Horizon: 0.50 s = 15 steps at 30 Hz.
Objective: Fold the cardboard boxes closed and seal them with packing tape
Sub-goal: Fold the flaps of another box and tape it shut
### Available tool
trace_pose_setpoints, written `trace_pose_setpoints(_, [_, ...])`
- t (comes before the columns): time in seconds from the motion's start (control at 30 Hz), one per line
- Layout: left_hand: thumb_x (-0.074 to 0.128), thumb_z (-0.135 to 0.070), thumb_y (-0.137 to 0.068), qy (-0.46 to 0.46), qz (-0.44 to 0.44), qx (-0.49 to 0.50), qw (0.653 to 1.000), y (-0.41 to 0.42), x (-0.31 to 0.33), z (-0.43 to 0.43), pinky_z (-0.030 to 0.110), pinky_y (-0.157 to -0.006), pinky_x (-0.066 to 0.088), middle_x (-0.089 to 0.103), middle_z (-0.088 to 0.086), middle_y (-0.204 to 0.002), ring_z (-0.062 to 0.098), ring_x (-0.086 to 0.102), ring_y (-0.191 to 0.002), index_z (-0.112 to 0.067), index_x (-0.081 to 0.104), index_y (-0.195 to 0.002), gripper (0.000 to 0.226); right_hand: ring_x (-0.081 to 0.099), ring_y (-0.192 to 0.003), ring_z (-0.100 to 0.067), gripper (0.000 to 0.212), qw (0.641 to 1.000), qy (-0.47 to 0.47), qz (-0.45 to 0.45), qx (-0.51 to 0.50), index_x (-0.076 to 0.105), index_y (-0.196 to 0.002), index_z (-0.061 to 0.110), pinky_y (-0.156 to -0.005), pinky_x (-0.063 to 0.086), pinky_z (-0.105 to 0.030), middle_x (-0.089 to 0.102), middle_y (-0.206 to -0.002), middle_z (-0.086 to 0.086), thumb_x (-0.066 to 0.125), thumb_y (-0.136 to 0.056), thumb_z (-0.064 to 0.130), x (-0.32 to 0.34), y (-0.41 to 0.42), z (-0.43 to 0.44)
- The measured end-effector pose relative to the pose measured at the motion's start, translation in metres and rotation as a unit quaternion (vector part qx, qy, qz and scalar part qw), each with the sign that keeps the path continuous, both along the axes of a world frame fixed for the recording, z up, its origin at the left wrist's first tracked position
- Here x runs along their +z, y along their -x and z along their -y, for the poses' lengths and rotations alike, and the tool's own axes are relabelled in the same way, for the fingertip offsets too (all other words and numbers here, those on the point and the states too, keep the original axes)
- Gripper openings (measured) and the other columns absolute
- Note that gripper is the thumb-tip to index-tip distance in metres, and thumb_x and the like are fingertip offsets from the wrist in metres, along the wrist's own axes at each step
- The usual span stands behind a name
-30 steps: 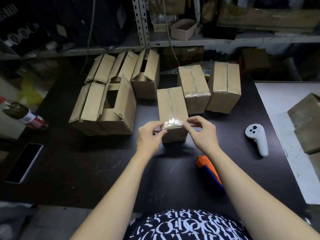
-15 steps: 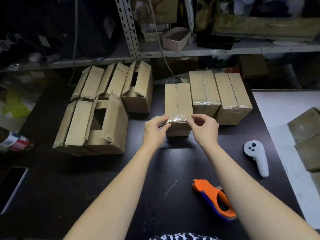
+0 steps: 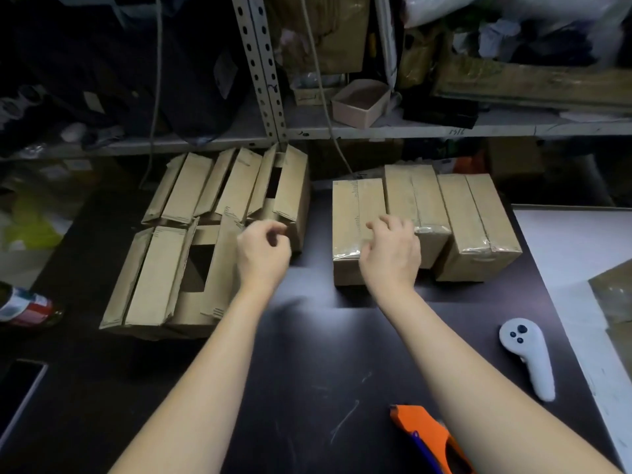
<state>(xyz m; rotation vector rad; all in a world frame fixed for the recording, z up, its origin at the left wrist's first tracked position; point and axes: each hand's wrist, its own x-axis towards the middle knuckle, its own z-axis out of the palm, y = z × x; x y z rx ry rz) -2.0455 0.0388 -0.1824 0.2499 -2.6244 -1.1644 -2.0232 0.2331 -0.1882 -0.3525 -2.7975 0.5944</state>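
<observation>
Your right grip (image 3: 390, 258) rests loose-fingered on the taped brown cardboard box (image 3: 355, 213) on the dark tabletop (image 3: 307, 371), left grip (image 3: 263, 254) hangs empty by open-flapped cardboard boxes (image 3: 164, 275); a hasty reach could snag a flap.

A black table (image 3: 307, 371) carries 1 white handheld controller (image 3: 528, 357) near its right edge. At the table's left edge lie 1 dark phone (image 3: 17, 388) and 1 bottle (image 3: 27, 307). Behind the table, a metal shelf (image 3: 444, 130) bears 1 small open tray (image 3: 360, 102).
</observation>
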Motion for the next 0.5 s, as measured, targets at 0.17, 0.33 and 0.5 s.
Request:
trace_pose_setpoints(0.17, [0.066,-0.016,-0.090,0.095,0.066,0.056,0.992,0.045,0.024,0.044,0.031,-0.083,0.045,0.070,0.012,-0.113,0.025,0.064,-0.102,-0.012,0.073,-0.119,0.030,0.047,-0.127,-0.027,0.044,0.987,0.116,0.061,0.093,0.060,-0.137,0.016,-0.102,0.041,-0.038,0.059,-0.135,-0.008,0.063,-0.093,0.018,0.002,0.034,0.038])
trace_pose_setpoints(0.33, [0.068,-0.031,-0.093,0.202,0.150,0.004,0.968,0.071,0.031,0.035,0.042,-0.096,0.049,0.066,0.016,-0.126,0.034,0.060,-0.121,-0.009,0.063,-0.133,0.046,0.050,-0.134,-0.029,0.064,0.966,0.161,0.105,0.172,0.045,-0.152,0.017,-0.111,0.043,-0.042,0.057,-0.143,-0.009,0.068,-0.093,0.029,0.000,0.073,0.074])
trace_pose_setpoints(0.5, [0.059,-0.025,-0.100,0.341,0.147,-0.014,0.928,0.079,0.023,0.027,0.041,-0.085,0.049,0.070,0.016,-0.112,0.036,0.063,-0.111,-0.011,0.069,-0.113,0.022,0.057,-0.128,-0.032,0.068,0.960,0.170,0.146,0.167,0.043,-0.153,0.019,-0.106,0.049,-0.045,0.061,-0.141,-0.012,0.070,-0.091,0.032,-0.004,0.094,0.095])
